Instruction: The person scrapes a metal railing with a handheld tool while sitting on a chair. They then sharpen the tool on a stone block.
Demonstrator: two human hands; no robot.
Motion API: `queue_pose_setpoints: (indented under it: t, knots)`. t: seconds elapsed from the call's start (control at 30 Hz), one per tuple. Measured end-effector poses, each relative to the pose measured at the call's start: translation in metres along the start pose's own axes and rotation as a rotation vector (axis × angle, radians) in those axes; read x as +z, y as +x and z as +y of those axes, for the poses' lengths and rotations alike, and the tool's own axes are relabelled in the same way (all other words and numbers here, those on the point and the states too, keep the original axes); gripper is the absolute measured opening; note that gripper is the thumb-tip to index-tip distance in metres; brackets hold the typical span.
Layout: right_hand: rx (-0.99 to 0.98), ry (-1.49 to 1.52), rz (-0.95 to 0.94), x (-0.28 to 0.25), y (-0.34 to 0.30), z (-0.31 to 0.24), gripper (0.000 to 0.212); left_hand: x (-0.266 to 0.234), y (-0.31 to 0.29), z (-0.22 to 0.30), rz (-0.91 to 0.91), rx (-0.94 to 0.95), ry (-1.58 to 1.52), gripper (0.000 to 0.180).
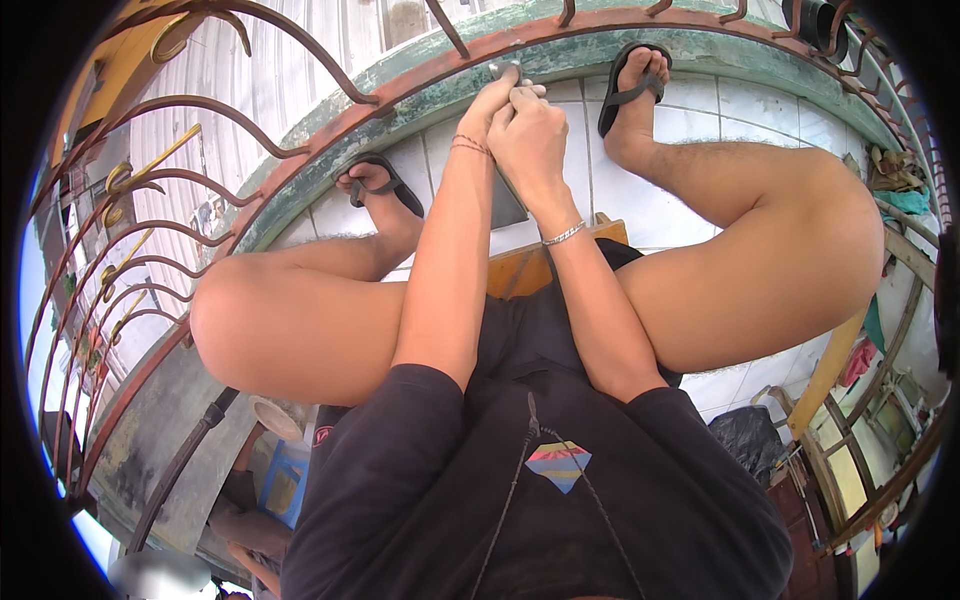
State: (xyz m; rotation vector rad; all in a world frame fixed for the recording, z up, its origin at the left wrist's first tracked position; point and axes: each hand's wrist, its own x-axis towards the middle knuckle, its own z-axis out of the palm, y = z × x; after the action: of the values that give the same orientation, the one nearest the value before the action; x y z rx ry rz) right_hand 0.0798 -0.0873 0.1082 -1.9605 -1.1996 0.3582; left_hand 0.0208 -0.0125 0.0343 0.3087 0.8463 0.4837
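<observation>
Both my hands are together in front of me, close to the green painted ledge below the railing. My left hand (487, 106) is closed, its thumb and fingertips around a small grey, shiny thing (508, 71) whose kind I cannot make out. Pressed against it on the right is my right hand (530, 130), fingers curled; what it grips is hidden. Between my forearms a flat dark grey piece (509, 208) shows against the tiles. Nearer to me is an orange wooden board (522, 272) between my thighs.
A rusty red curved railing (300, 155) runs along the green ledge (700, 52). White tiles (685, 200) cover the floor around my sandalled feet. A black plastic bag (748, 440) lies at right. Another person (250, 515) is at lower left by a blue stool (285, 480).
</observation>
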Motion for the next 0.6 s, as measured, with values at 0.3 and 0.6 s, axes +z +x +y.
queue_pose_setpoints:
  t: [0.3,0.6]
  knots:
    - [-0.014,-0.039,0.011,0.000,0.008,0.004,0.019,0.004,0.012,0.003,0.023,-0.085,0.052,0.042]
    - [0.035,-0.027,-0.026,-0.006,0.014,0.002,0.019,0.008,0.006,-0.001,-0.076,-0.020,-0.185,0.039]
